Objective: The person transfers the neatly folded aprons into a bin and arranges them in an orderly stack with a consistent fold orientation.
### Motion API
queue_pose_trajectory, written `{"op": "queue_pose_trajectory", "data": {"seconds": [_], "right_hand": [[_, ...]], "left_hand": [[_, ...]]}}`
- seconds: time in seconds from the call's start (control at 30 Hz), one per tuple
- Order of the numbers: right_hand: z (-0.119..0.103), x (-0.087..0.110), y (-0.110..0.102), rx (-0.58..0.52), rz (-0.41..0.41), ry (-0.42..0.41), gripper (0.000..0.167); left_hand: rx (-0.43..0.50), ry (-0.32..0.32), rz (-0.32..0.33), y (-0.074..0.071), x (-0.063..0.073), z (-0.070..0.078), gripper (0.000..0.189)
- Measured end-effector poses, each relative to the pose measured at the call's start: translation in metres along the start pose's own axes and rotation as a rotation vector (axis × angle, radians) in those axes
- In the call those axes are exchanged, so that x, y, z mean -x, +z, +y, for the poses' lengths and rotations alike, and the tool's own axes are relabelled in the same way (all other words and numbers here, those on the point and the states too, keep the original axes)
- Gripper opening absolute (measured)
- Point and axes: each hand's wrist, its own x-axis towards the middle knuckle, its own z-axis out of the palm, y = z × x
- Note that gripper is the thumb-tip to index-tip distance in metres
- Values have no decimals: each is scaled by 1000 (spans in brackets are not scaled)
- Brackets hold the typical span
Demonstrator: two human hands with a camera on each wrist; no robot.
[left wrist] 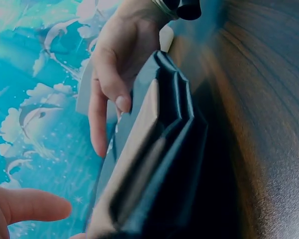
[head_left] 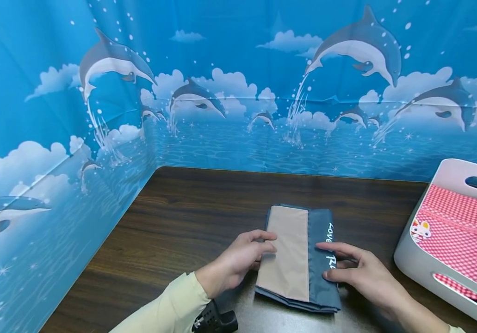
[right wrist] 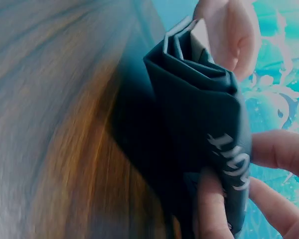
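A folded fabric pouch (head_left: 287, 259), dark blue-green with a beige panel and white lettering, lies on the wooden table. In the left wrist view the pouch (left wrist: 177, 124) shows several stacked folds at its end. My left hand (head_left: 238, 259) is at its left edge, with the nearest fingertips at the beige panel and other fingers hidden beside it. My right hand (head_left: 359, 273) holds the right edge by the lettering. In the right wrist view, that hand's fingers (right wrist: 279, 149) lie on both sides of the lettered edge. The pouch's underside is hidden.
A pale plastic basket (head_left: 405, 247) with handle slots stands at the right, with red-and-white checked cloth (head_left: 463, 240) in it. A blue dolphin-print curtain (head_left: 238, 138) borders the table (head_left: 159, 259) at the back and left. A black wrist camera (head_left: 215, 319) sits under the left wrist.
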Motion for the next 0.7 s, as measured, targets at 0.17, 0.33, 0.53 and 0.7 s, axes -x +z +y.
{"op": "queue_pose_trajectory", "data": {"seconds": [0.17, 0.33, 0.53, 0.7], "right_hand": [[-3, -1, 4, -44, 7, 29, 67], [-3, -4, 8, -61, -17, 29, 65], [-5, -3, 11, -8, -22, 6, 68], [-3, -3, 9, -20, -44, -23, 76]], "left_hand": [[-3, -17, 18, -1, 0, -2, 42], [33, -30, -16, 1, 0, -2, 46], [50, -21, -24, 2, 2, -3, 50], [-16, 13, -7, -1, 1, -7, 48]]}}
